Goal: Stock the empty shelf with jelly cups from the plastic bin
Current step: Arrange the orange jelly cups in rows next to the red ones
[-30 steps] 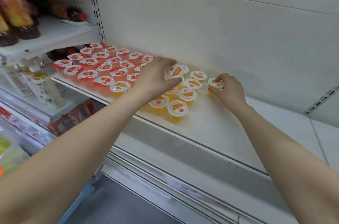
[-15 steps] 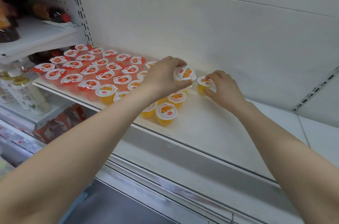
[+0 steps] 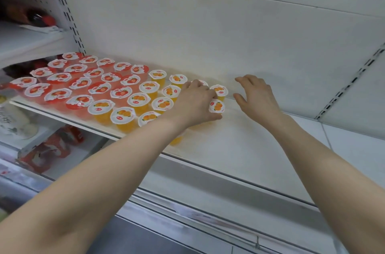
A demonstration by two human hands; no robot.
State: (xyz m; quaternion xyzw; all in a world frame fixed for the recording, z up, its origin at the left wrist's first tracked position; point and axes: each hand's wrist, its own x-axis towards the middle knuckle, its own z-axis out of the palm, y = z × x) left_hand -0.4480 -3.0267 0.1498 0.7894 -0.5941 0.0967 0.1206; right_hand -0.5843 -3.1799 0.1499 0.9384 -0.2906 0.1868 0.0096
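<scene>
Rows of jelly cups stand on the white shelf [image 3: 239, 145]: several red strawberry cups [image 3: 80, 83] at the left, several orange cups [image 3: 138, 99] to their right. My left hand [image 3: 193, 101] grips one orange jelly cup [image 3: 217, 106] at the right end of the rows, low over the shelf. Just behind it stands another orange cup [image 3: 219, 91]. My right hand [image 3: 256, 95] hovers to the right of that cup with fingers spread, holding nothing. The plastic bin is out of view.
The shelf's white back wall [image 3: 208, 35] rises right behind the cups. A slotted upright [image 3: 68, 14] bounds the shelf at the left, another [image 3: 350, 83] at the right. Bottles [image 3: 39, 18] lie on the neighbouring upper shelf; packaged goods [image 3: 45, 149] sit below.
My right hand has let go of its orange cup, which stands at the back, and has opened. My left hand has brought its cup down toward the shelf in front of that cup.
</scene>
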